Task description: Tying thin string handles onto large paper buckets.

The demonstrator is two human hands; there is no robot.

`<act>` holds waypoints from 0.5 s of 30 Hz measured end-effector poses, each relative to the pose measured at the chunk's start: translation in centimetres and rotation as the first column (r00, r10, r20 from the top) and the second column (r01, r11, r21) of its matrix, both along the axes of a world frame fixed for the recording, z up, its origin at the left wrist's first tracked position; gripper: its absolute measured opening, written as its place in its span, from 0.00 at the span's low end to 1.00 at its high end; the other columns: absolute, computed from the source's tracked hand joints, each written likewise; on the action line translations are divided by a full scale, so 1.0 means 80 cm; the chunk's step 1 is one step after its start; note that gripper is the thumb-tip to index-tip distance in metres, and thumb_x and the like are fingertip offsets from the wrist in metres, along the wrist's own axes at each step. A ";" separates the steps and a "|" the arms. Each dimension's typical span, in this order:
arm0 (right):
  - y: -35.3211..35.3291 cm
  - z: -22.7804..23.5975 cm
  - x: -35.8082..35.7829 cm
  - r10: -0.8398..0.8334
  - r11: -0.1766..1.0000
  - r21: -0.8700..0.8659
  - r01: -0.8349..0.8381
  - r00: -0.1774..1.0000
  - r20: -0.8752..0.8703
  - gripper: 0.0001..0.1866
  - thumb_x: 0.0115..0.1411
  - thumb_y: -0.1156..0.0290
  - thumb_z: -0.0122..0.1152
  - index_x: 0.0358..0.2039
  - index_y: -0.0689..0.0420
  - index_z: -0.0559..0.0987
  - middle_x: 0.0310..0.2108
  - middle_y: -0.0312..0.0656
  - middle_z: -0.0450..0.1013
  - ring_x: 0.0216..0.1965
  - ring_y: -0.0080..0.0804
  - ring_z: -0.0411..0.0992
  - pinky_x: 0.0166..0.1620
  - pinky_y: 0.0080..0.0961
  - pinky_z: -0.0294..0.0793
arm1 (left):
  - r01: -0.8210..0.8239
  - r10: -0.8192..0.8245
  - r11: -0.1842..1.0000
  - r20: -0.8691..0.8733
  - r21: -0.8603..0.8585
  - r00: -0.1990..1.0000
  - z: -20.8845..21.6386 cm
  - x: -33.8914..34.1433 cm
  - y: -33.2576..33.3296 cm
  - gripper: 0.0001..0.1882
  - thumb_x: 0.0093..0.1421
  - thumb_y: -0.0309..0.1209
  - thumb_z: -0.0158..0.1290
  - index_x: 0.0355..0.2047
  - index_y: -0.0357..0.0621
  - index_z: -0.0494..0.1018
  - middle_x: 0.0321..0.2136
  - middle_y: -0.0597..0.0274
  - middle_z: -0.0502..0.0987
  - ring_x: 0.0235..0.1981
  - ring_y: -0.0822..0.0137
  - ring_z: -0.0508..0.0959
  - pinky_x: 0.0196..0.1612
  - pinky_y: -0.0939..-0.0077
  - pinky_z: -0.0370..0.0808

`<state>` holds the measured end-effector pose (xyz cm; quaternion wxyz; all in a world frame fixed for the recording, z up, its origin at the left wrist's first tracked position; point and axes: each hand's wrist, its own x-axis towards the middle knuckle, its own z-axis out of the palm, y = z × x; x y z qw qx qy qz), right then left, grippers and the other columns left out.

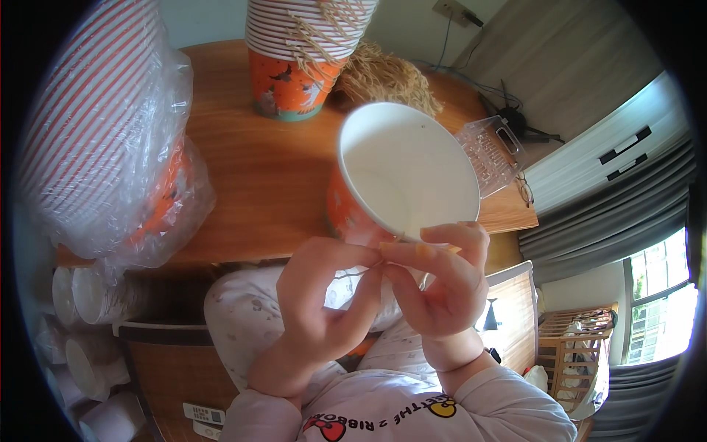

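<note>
In front of me an orange paper bucket (352, 214) with a white inside leans on the near edge of the table, its mouth tipped toward me. Just below its rim my left hand (320, 302) and my right hand (438, 283) meet, thumbs and forefingers pinched together. Between the fingertips runs what looks like a thin cord, mostly hidden by the fingers. The right hand's other fingers are curled close to the bucket's rim. Farther back stands a tall stack of nested orange buckets (287, 85) with tan cords hanging over it. Beside that stack lies a heap of tan cords (390, 77).
A plastic-wrapped stack of buckets (110, 147) rises at the left of the wooden table (243, 191). A clear plastic basket (492, 156) and eyeglasses (524, 189) are at the right edge. White tubs (96, 361) lie low at the left, near a remote control (204, 414).
</note>
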<state>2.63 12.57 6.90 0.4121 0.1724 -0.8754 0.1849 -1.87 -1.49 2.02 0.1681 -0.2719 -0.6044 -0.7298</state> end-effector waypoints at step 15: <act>0.006 -0.011 -0.002 0.075 0.967 -0.245 -0.067 0.997 0.025 0.18 0.37 0.77 0.73 0.33 0.48 0.85 0.31 0.27 0.70 0.35 0.24 0.65 0.40 0.21 0.59 | -0.203 0.192 0.978 -0.174 -0.046 0.966 0.005 -0.002 0.006 0.13 0.45 0.22 0.62 0.34 0.41 0.79 0.27 0.61 0.81 0.26 0.60 0.79 0.30 0.71 0.72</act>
